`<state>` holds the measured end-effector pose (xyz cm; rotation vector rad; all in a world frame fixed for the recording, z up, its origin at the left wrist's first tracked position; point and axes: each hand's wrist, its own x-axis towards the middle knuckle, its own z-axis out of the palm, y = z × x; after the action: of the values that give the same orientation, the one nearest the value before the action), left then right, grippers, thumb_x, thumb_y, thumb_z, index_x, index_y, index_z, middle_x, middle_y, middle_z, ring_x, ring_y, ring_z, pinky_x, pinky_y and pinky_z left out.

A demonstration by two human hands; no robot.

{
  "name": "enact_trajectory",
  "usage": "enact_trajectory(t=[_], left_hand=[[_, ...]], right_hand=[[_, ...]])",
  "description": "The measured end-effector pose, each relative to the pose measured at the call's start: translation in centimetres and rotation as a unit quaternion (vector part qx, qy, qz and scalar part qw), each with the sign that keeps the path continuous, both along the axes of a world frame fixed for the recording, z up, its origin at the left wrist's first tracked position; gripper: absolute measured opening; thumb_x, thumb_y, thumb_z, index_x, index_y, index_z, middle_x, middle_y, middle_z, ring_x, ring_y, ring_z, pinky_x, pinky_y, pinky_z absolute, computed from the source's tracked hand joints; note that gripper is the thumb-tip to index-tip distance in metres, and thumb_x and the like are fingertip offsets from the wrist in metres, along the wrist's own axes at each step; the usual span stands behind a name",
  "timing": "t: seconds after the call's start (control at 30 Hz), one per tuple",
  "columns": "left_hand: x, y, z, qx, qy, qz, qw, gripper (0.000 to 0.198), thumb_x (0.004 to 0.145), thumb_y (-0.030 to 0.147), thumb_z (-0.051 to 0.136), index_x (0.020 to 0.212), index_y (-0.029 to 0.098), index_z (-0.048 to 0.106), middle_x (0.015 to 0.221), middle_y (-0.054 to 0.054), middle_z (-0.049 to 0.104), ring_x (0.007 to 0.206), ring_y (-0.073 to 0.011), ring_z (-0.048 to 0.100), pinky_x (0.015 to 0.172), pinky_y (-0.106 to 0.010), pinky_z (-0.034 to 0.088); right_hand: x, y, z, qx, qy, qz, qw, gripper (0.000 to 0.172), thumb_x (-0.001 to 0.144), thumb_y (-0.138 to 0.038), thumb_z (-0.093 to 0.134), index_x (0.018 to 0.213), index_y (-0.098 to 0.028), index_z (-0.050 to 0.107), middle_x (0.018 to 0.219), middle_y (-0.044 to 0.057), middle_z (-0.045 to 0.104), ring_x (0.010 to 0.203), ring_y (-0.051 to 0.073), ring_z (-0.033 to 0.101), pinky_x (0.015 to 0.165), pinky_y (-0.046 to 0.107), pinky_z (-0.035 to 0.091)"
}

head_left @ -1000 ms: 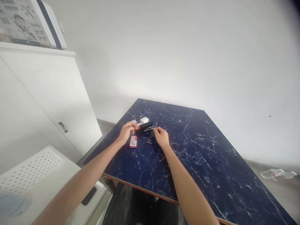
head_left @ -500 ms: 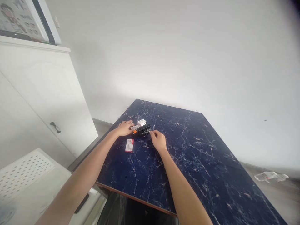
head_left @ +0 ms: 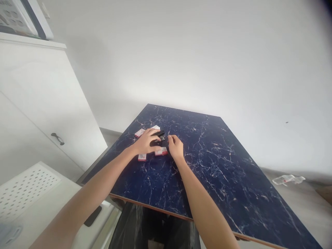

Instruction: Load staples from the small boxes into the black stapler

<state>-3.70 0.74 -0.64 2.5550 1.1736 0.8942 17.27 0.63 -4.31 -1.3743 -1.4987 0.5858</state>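
Note:
My left hand [head_left: 146, 141] is open, its thumb and fingers apart above a black stapler [head_left: 162, 135] and partly covering it. Whether the fingers touch the stapler I cannot tell. Just by the thumb lies a small red-and-white box [head_left: 161, 151]. Another such box [head_left: 142, 157] sits below the palm, partly hidden. Beyond the hand are a red-edged white box [head_left: 139, 132] and a white box [head_left: 156, 127]. My right hand [head_left: 176, 147] is closed in a pinch to the right of the stapler; what its fingertips hold is too small to make out.
The dark blue marbled table [head_left: 202, 166] stands near a white wall. At left are a white cabinet [head_left: 52, 97] and a white surface with a black phone-like object [head_left: 92, 216]. A black-lined bin [head_left: 124, 228] is below the front edge; clear plastic bottles [head_left: 287, 179] lie on the floor at right.
My left hand has shifted right, over the stapler. A red-and-white box now lies by its thumb, and another shows at its far side. My right hand stays pinched, a little apart from the stapler.

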Motion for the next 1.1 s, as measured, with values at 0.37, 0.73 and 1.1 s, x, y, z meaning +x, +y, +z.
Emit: enact_trajectory(t=[0.37,0.73,1.1], left_hand=[[-3.3,6.3,-3.0,-0.076,0.045,0.191,0.978,0.06,0.097,0.058,0.043,0.15,0.03,0.048,0.159,-0.008,0.042,0.146,-0.0353,0.037,0.118,-0.053,0.024],[0.9,4.9,-3.0,-0.138,-0.059,-0.023,0.988,0.04,0.095,0.041,0.046,0.114,0.025,0.078,0.117,-0.003,0.075,0.11,-0.0261,0.067,0.1,-0.035,0.046],[6.5,-0.1,-2.1,-0.132,-0.039,-0.043,0.99,0.047,0.104,0.04,0.032,0.124,0.025,0.071,0.136,-0.005,0.065,0.14,-0.0309,0.042,0.116,-0.05,0.031]], right_hand=[[-1.0,-0.3,-0.2,0.06,-0.054,0.033,0.996,0.035,0.097,-0.042,0.046,0.115,-0.02,0.066,0.113,0.011,0.07,0.104,0.024,0.065,0.094,0.036,0.049],[0.8,0.9,-0.3,-0.006,-0.01,0.105,0.994,0.054,0.078,-0.022,0.057,0.132,-0.024,0.055,0.124,0.006,0.069,0.11,0.023,0.067,0.099,0.038,0.051],[9.7,-3.4,2.2,-0.097,-0.108,0.248,0.958,0.024,0.076,-0.031,0.069,0.096,-0.02,0.062,0.084,-0.002,0.069,0.076,0.017,0.063,0.072,0.029,0.048]])
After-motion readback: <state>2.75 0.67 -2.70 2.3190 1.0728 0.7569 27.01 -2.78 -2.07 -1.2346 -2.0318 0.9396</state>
